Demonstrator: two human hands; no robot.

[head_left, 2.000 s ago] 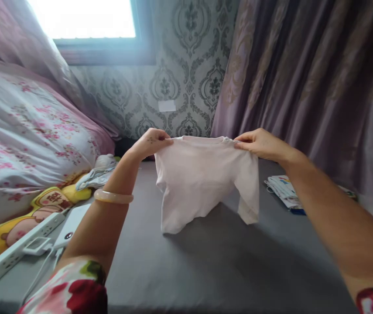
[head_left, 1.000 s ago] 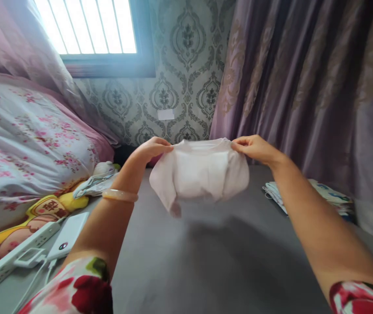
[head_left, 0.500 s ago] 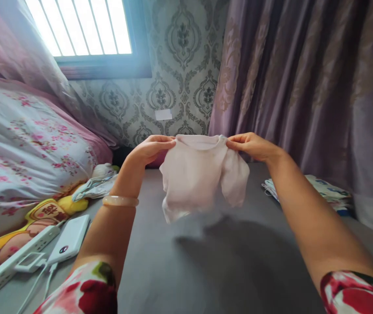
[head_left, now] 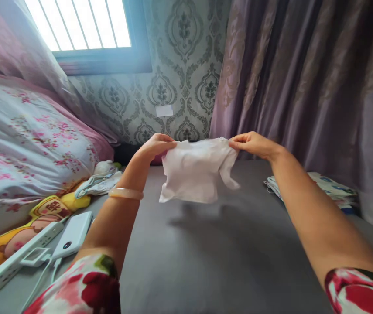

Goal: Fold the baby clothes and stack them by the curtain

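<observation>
A small pale pink long-sleeved shirt (head_left: 194, 168) hangs in the air above the grey bed sheet (head_left: 186, 257), its lower part smeared by motion. My left hand (head_left: 158, 145) pinches one shoulder between thumb and fingers. On the other side of the neckline, my right hand (head_left: 251, 145) pinches the opposite shoulder. One sleeve dangles below my right hand; the other I cannot make out clearly. The shirt's shadow falls on the sheet beneath it.
On the left lie a power strip (head_left: 16, 257), a white power bank (head_left: 73, 235) with cables, a yellow cartoon cushion (head_left: 47, 209) and crumpled cloth (head_left: 97, 183). Folded clothes (head_left: 332, 189) lie at right, partly behind my forearm. A patterned wall (head_left: 183, 87) stands behind.
The shirt has flapped up and down between my hands, its hem and sleeves shifting shape. Both hands keep their pinch at the shoulders. My right hand has come slightly closer to my left.
</observation>
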